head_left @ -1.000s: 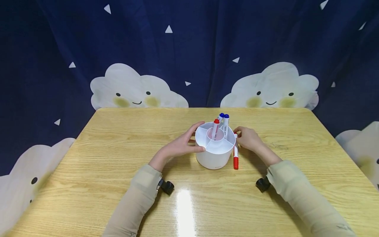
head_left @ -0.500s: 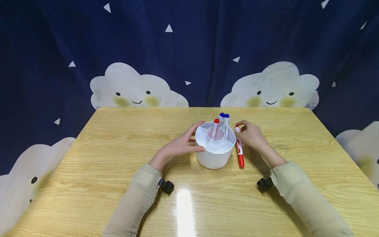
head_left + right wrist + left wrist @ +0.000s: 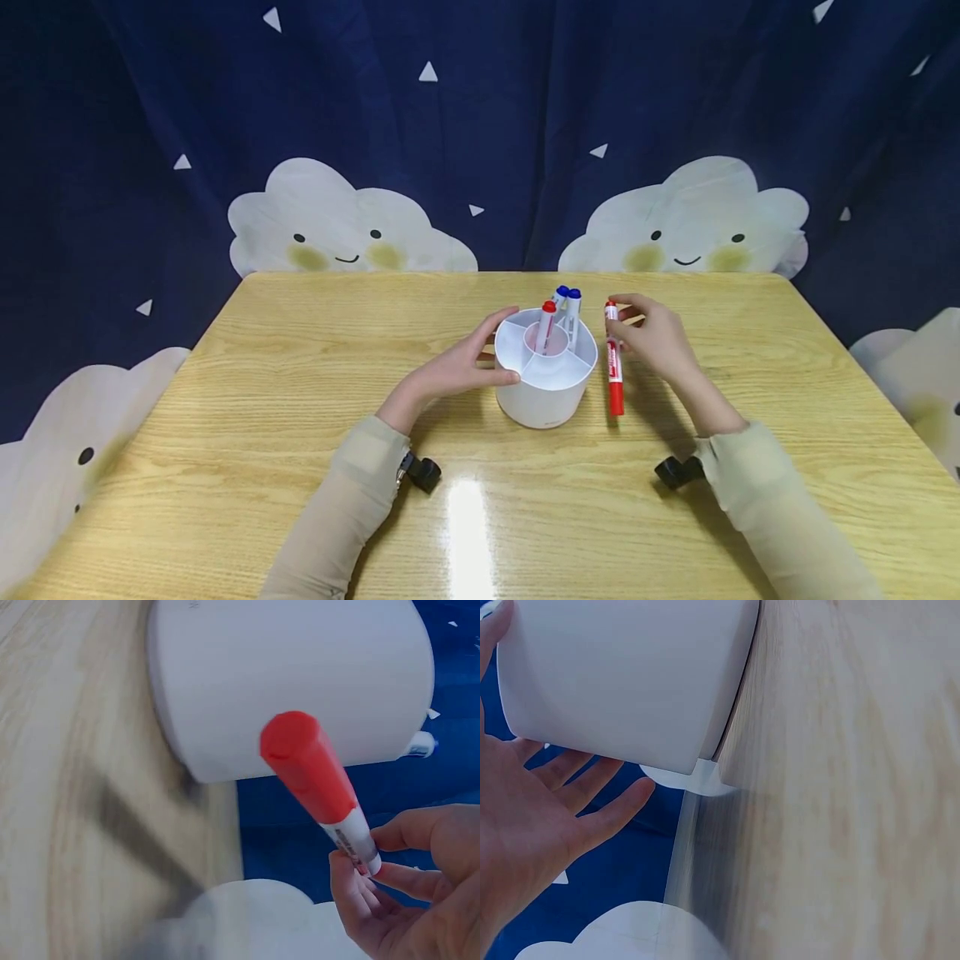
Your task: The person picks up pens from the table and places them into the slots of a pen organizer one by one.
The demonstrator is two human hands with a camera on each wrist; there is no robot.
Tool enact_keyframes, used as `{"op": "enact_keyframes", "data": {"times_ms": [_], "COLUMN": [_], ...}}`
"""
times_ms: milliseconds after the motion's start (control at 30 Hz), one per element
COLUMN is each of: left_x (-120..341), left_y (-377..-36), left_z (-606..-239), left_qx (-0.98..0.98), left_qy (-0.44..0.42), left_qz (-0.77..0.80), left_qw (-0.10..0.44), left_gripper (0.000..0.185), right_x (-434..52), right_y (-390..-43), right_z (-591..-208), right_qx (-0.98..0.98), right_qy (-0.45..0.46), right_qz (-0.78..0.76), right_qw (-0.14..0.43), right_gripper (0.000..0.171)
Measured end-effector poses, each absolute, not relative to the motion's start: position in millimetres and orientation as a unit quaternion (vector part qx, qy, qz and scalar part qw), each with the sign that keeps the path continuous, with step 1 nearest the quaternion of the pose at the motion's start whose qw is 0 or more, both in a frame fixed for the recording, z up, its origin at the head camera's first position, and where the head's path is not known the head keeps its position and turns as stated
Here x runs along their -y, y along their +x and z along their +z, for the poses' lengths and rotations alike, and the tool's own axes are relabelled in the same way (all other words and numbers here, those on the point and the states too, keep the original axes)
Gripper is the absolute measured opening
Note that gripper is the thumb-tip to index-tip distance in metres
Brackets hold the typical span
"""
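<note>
The right hand point(image 3: 651, 337) pinches a red marker point(image 3: 613, 367) by its upper end, cap hanging down just right of the holder point(image 3: 545, 390). It looks light, stiff and smooth; mid-barrel seems the steadier hold. The left hand point(image 3: 457, 367), fingers straight, braces the holder.

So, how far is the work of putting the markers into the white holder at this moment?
Done: one red-capped marker and two blue-capped markers stand in the white holder. In hand: the right hand pinches another red marker beside the holder, cap end down, while the left hand rests against its side. Left: this marker is not yet inside.
</note>
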State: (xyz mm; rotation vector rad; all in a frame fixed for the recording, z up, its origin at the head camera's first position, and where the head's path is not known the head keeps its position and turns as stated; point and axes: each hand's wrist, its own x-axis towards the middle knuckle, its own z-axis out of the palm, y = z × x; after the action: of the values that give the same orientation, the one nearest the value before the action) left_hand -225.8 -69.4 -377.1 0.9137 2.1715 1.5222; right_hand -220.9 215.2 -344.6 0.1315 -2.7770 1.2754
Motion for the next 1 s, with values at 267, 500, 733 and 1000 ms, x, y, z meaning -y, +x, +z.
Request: {"op": "enact_keyframes", "data": {"times_ms": [267,500,733,1000], "left_x": [68,68,69,68], "left_y": [-227,-226,-225,-227], "left_z": [-376,-377,-376,-377], "left_qx": [-0.763,-0.766,-0.767,-0.765], "left_qy": [0.325,0.32,0.318,0.324], "left_qz": [0.534,0.533,0.532,0.533], "left_qw": [0.167,0.166,0.167,0.161], "left_gripper": [0.087,0.088,0.088,0.088], "right_x": [-212,-206,-197,-187], "right_y": [-208,-197,-186,-183], "right_z": [-321,-302,-289,-279], "right_qx": [0.879,0.854,0.81,0.718], "right_qy": [0.059,0.068,0.097,0.158], "right_qz": [0.461,0.493,0.54,0.627], "right_qw": [0.104,0.155,0.207,0.258], "right_gripper": [0.042,0.041,0.038,0.037]}}
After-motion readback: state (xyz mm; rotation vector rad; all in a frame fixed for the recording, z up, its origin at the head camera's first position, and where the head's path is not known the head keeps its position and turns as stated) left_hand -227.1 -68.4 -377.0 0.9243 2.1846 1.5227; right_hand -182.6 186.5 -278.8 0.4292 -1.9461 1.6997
